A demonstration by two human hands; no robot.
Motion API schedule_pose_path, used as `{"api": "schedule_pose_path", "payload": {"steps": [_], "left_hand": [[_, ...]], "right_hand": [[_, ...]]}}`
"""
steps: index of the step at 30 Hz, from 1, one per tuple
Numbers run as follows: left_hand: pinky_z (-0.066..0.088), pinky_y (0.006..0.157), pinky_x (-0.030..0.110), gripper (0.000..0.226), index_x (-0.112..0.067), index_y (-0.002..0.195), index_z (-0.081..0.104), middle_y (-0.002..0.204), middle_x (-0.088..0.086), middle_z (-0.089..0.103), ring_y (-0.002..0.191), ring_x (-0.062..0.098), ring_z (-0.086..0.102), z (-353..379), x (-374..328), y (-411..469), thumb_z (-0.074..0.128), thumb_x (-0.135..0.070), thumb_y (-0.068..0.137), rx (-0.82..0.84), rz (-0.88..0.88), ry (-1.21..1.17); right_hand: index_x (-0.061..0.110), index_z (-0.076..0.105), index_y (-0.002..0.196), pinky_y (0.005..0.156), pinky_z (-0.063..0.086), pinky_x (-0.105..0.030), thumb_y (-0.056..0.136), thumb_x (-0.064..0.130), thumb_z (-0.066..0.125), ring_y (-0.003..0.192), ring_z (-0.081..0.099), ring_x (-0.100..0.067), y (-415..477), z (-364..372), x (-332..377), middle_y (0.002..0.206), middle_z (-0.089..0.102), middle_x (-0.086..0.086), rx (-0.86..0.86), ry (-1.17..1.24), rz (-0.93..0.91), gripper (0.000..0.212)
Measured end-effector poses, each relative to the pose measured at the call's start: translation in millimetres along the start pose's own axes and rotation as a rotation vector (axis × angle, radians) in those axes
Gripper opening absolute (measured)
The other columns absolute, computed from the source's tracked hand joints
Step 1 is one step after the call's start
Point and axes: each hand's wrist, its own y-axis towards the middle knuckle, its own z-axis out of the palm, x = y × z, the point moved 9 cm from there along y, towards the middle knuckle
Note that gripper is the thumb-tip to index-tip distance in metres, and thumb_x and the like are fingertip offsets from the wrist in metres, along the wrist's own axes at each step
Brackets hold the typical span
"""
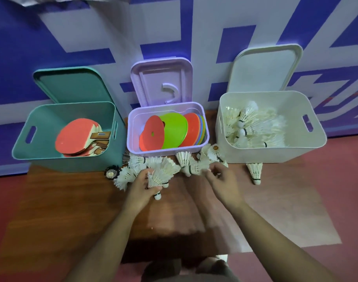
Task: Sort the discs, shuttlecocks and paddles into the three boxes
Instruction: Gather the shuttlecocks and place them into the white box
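A white shuttlecock [157,179] is gripped in the left hand [140,188], fingers curled round its feathers and the cork pointing toward the person. The right hand [225,182] is held with bent fingers at the feathers of the loose shuttlecocks [184,159]; whether one is pinched cannot be told. These are heaped on the wooden tabletop [52,200], just before the lilac box [164,152], in which the coloured discs [174,131] are stacked. A single shuttlecock [254,171] is stood before the white box [265,155], already filled with more. Red paddles [76,137] are laid in the teal box [72,164]. A dark round thing [112,173] is seen beside the heap. The large white shapes on the blue wall [15,47] cannot be read.
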Motion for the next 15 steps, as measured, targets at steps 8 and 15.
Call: {"api": "schedule_pose_path", "payload": {"steps": [8, 15], "left_hand": [[0.05, 0.082, 0.022, 0.055, -0.032, 0.114, 0.056, 0.108, -0.004, 0.069, 0.095, 0.003, 0.066, 74, -91, -4, 0.078, 0.0, 0.074, -0.02, 0.187, 0.036], [0.047, 0.085, 0.016, 0.055, -0.027, 0.123, 0.054, 0.112, -0.011, 0.065, 0.101, -0.001, 0.059, 126, -165, 7, 0.079, -0.009, 0.077, -0.023, 0.302, 0.106]], "right_hand": [[0.016, 0.054, 0.075, 0.058, 0.037, -0.019, 0.09, 0.024, 0.065, 0.06, 0.047, -0.006, 23, -83, 68, 0.068, 0.055, 0.0, 0.116, -0.142, -0.292, 0.02], [0.015, 0.05, 0.073, 0.051, 0.029, -0.018, 0.089, 0.02, 0.065, 0.056, 0.036, -0.01, 44, -177, 62, 0.064, 0.047, 0.008, 0.05, -0.064, -0.281, 0.023]]}}
